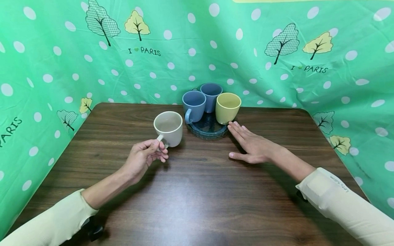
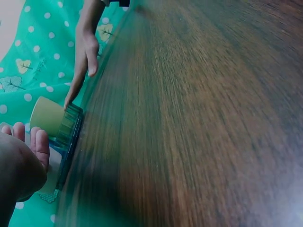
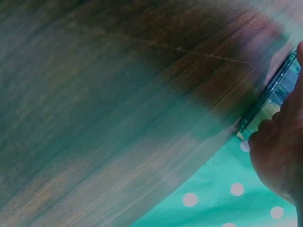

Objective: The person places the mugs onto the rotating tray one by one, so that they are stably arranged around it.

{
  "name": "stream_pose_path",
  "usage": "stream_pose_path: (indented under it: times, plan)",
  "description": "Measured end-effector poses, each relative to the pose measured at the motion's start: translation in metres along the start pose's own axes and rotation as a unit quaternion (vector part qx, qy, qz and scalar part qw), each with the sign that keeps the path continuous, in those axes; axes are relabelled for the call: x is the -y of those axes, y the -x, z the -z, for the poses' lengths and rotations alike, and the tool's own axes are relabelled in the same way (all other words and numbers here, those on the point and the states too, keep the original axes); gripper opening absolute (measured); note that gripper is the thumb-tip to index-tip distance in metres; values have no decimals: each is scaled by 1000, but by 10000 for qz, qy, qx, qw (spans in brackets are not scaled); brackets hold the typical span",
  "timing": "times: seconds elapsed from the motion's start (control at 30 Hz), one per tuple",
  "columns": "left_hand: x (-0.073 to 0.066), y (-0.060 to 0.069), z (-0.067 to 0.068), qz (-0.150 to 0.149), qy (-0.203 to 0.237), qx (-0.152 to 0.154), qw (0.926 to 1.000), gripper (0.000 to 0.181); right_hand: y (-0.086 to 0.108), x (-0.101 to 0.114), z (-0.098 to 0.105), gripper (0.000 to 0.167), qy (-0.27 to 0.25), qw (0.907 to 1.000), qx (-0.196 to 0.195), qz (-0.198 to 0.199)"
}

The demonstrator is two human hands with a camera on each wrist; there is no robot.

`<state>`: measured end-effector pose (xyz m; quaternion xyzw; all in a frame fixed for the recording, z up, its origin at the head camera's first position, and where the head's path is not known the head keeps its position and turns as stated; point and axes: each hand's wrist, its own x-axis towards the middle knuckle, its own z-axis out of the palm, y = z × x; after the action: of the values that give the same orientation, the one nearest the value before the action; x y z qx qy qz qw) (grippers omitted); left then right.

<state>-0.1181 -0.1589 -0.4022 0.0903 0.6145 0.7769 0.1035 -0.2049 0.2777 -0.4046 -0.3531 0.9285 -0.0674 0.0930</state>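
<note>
My left hand (image 1: 144, 158) pinches the handle of a pale grey-white mug (image 1: 169, 130), which is upright just left of a round dark glass tray (image 1: 208, 134). On the tray stand a blue mug (image 1: 194, 102) with its handle toward the front, a darker blue mug (image 1: 211, 95) behind it, and a yellow mug (image 1: 228, 107) at the right. My right hand (image 1: 253, 145) has its fingers stretched out, fingertips by the tray's right rim below the yellow mug. In the left wrist view, the left hand (image 2: 26, 161) hides most of the mug it holds.
The dark wooden table (image 1: 197, 198) extends in front of the tray. Right behind its far edge hangs a green polka-dot cloth (image 1: 172, 68), which also runs down both sides.
</note>
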Motion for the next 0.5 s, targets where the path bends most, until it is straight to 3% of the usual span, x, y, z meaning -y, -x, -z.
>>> stream_pose_path:
  times: [0.5]
  plan:
    - [0, -10, -17, 176, -41, 141, 9997, 31, 0, 0, 0, 105, -23, 10000, 1, 13]
